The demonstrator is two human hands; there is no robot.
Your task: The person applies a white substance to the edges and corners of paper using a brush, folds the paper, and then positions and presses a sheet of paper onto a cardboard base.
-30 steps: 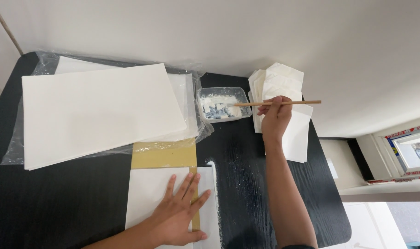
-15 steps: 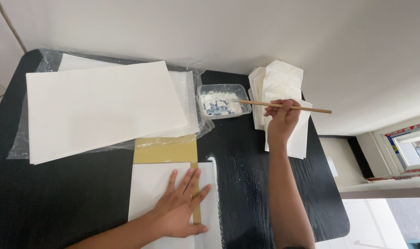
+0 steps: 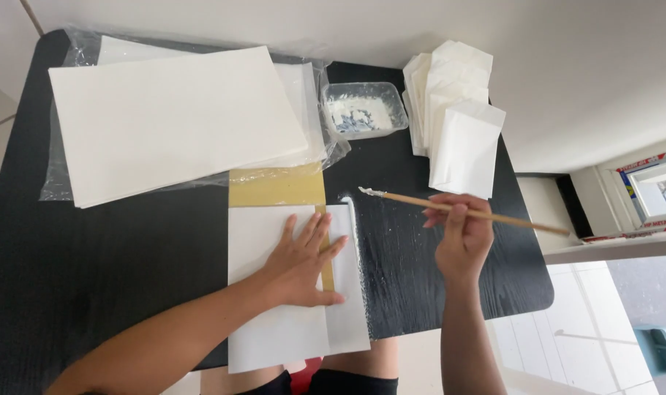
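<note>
The left hand [image 3: 301, 263] lies flat with fingers spread on a folded white paper sheet [image 3: 274, 322] that sits at the near edge of the black table [image 3: 91, 278]. The sheet is plain and matte, with a narrow flap along its right side; a thin yellowish strip [image 3: 327, 274] runs lengthwise between the main panel and the flap, partly under the fingertips. A line of white paste [image 3: 351, 212] shows along the flap's upper right edge. Just beyond the sheet's far end lies a mustard-yellow card [image 3: 276, 185], touching it.

The right hand [image 3: 461, 238] pinches a slim wooden brush [image 3: 464, 210] between thumb and fingers. The brush is held nearly level above the table, its white-coated tip pointing left, near the top right corner of the flap.

Farther back, a clear plastic tub [image 3: 364, 110] holds white paste. To its right, a fanned stack of finished white paper bags [image 3: 457, 117] rests on the table's edge. To its left, a large stack of white sheets [image 3: 175, 121] lies on crinkled clear plastic wrap [image 3: 62, 175].
</note>
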